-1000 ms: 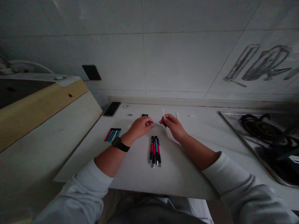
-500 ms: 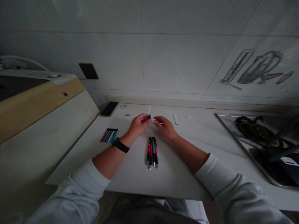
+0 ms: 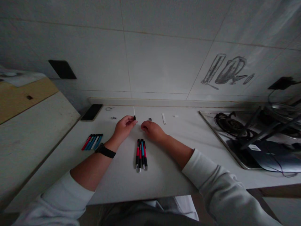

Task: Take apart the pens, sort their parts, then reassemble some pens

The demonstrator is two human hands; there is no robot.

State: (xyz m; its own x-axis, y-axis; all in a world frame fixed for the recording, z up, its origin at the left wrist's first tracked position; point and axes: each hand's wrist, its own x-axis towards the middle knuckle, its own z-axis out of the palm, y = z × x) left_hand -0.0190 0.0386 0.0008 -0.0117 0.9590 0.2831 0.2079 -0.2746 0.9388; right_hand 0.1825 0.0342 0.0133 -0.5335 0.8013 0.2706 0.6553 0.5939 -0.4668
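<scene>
My left hand (image 3: 123,128) is closed in a pinch around a black pen grip section (image 3: 134,118). From its top a thin white pen refill (image 3: 134,110) points up. Just right of it, my right hand (image 3: 152,130) hovers over the counter with its fingers curled together; whatever they may hold is hidden. Small dark pieces (image 3: 150,119) lie right behind those fingers. Nearer to me is a bundle of assembled click pens (image 3: 141,153), red and blue with black grips and silver tips.
Several coloured pen barrels (image 3: 92,142) lie at left. Small springs (image 3: 113,118), a loose ring (image 3: 109,109) and a phone (image 3: 92,112) are behind them. White refills (image 3: 164,119) and tiny clear parts (image 3: 175,116) lie at right, before the gas stove (image 3: 232,125).
The view has swung to the right. My right hand has drawn slightly away from the left, its fingers more curled, and the small dark pieces behind it now show.
</scene>
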